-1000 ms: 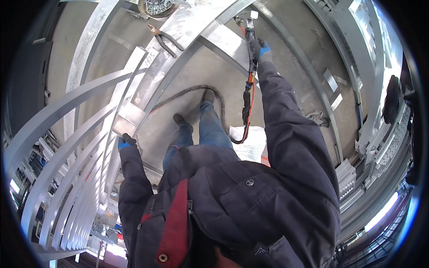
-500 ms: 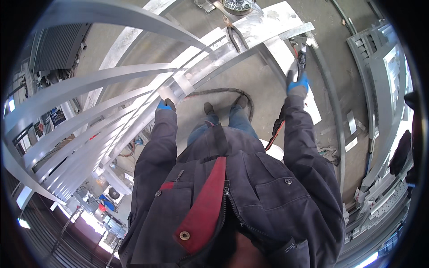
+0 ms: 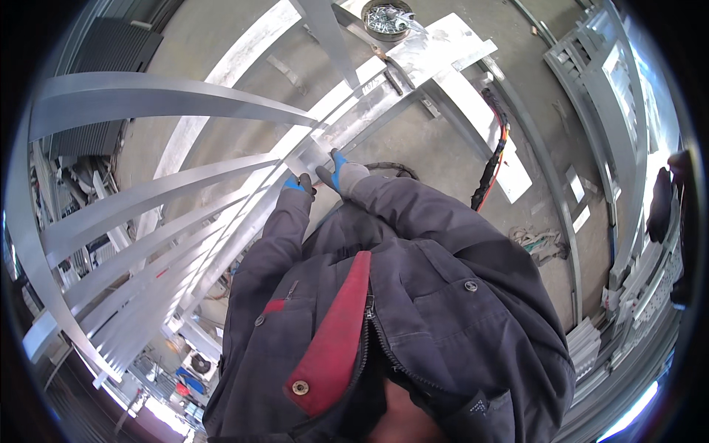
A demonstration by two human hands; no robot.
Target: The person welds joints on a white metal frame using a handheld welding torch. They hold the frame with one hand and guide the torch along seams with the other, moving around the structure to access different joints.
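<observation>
My left hand [image 3: 300, 184], in a blue and grey glove, is closed at the lower edge of a small flat metal plate [image 3: 309, 157]. My right hand [image 3: 340, 173], gloved alike, reaches across and grips the same plate from its right side, thumb and fingers apart around the edge. The plate lies against a long silver metal beam [image 3: 358, 118] of a slatted frame. Part of the fingertips is hard to make out. Away to the right, a black hose with an orange-red cable [image 3: 493, 159] hangs over a pale metal strip [image 3: 515, 177].
Curved-looking metal slats [image 3: 170, 96] rise on the left. Pliers [image 3: 396, 72] lie on the beam, near a round tin of screws [image 3: 388, 21]. Metal profiles [image 3: 613, 148] are stacked at the right. A bundle of straps [image 3: 543, 244] lies on the floor.
My right hand has let go of the black hand tool at the right and moved left to the plate beside my left hand. My view has shifted slightly.
</observation>
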